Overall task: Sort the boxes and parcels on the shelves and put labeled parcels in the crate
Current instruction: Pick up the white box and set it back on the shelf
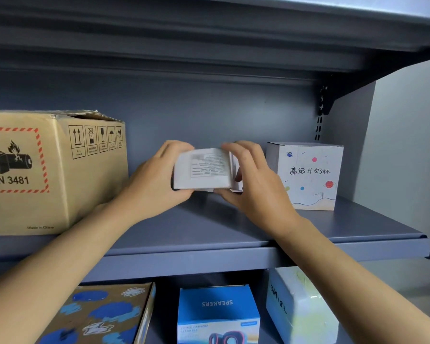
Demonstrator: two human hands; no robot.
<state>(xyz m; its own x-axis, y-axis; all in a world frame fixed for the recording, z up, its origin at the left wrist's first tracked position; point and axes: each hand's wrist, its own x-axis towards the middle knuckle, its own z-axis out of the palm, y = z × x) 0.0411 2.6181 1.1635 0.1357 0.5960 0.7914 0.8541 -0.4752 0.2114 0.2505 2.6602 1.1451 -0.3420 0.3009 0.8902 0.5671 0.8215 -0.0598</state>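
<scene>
In the middle of the frame, a small white cardboard box with a block of blurred grey print on its facing side (204, 168) is held just above the grey metal shelf (333, 227), between two bare hands. The left hand (154, 180) grips the box's left end, fingers curled over the top edge and the thumb underneath. The right hand (253, 180) grips the right end the same way, fingers wrapped over the top corner and the thumb pressing up from below. The print is too smeared to read.

At the left of the frame, a large brown corrugated carton with a red-hatched battery warning and "UN 3481" (35, 170) stands on the same shelf, its top flaps slightly raised. To the right of the hands, a white cube-shaped box decorated with coloured planets and handwritten-style Chinese characters (308, 175) stands upright on the shelf, just beside the right hand.

On the lower shelf, along the bottom of the frame, sit a brown cardboard box daubed with blue and white paint patches (99, 316), a blue speaker box with "SPEAKERS" printed upside down (217, 311), and a pale white-and-blue box with handwritten digits on its side (301, 309), tilted to the right.
</scene>
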